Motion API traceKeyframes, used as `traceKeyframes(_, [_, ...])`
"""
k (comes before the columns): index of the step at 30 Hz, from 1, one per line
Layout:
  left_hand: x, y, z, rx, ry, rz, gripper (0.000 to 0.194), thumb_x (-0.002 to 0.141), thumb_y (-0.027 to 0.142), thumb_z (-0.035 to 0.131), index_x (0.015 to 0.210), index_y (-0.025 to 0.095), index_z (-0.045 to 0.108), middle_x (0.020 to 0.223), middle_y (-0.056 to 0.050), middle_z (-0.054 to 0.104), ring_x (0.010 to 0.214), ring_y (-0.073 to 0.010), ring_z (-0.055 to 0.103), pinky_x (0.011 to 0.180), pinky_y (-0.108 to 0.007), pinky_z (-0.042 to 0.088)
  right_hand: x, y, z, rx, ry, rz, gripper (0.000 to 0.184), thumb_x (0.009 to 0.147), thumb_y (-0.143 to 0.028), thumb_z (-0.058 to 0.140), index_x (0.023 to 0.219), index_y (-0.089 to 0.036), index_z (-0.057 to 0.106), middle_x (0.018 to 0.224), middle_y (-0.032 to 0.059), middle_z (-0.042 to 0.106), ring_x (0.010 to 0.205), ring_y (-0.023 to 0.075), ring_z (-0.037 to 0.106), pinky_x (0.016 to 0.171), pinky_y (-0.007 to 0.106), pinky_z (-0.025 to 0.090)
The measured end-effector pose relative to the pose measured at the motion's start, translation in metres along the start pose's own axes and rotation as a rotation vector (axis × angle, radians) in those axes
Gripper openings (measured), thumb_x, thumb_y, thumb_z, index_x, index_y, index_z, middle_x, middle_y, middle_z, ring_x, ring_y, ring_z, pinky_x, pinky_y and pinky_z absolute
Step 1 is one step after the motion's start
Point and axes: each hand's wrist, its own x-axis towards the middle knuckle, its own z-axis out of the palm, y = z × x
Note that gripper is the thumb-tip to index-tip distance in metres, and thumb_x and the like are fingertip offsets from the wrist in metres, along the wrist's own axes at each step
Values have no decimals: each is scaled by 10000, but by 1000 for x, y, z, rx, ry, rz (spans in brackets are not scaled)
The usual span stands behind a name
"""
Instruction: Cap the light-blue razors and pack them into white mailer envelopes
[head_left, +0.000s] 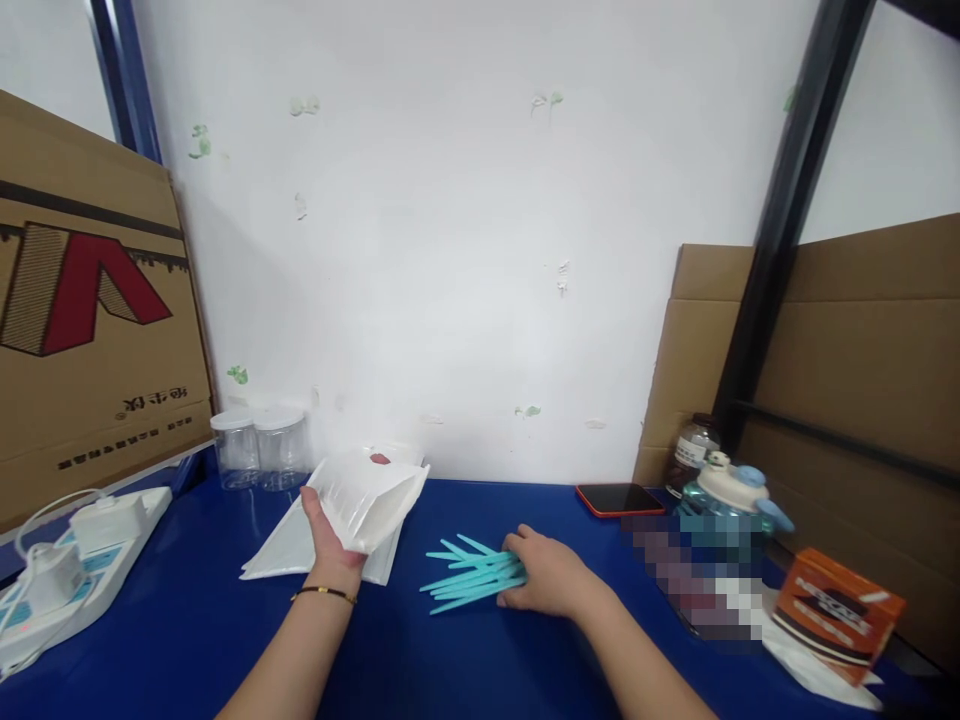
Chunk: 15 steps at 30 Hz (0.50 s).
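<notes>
Sticks (472,575) in a loose, blue-green fan near the middle of the blue table (405,660), with left ends splayed and right ends inside the right hand (551,575). Grips them there between thumb and fingers, narrowly, closed on the bunch; cannot tell whether every one is caught, or whether any is clear of the surface. Just left of the bunch, holds the bag (375,500) in the left hand (330,545), with the thumb up along its left side and the palm beneath, tilting it so that the mouth gapes toward the right and near side. Looks, on this evidence, like a step of gathering with the one hand while keeping the bag steady and open with the other. For any lift from this pose, calls for a snug, even squeeze and for ends drawn closer together; at risk of shedding the outer few, judging by the spread. Calls also for light pressure on the bag, thin-looking and likely to crumple or fold shut. Behind and under it, on the left, more white bags (281,545), flat on the table. At far left, by the wall, two clear jars (280,450) with white lids; at far right, a phone (619,499), face up.
</notes>
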Motion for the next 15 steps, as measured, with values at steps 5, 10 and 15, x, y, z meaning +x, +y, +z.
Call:
traceKeyframes(5, [-1,-9,6,42,34,-104,540,746,342,475,1232,108,488,1026,-159,645,958,-300,611,897,-476,450,-2,-2,-4,23,-39,20,723,514,-579,722,1144,-257,575,1218,123,538,1056,324,557,831,384,429])
traceKeyframes(10, [14,-38,8,196,283,-129,250,748,232,434,933,150,582,745,-64,647,662,-207,631,597,-334,512,-3,-3,-7,16,-39,-9,590,538,-489,741,1079,-284,624,1101,68,613,1019,283,569,825,347,433])
traceKeyframes(15, [32,-95,3,421,508,-233,81,803,254,503,760,185,507,553,43,495,389,-89,428,366,-195,317,-4,-7,-8,-61,10,-76,517,569,-491,722,1023,-252,663,1010,78,637,1035,297,512,881,394,381])
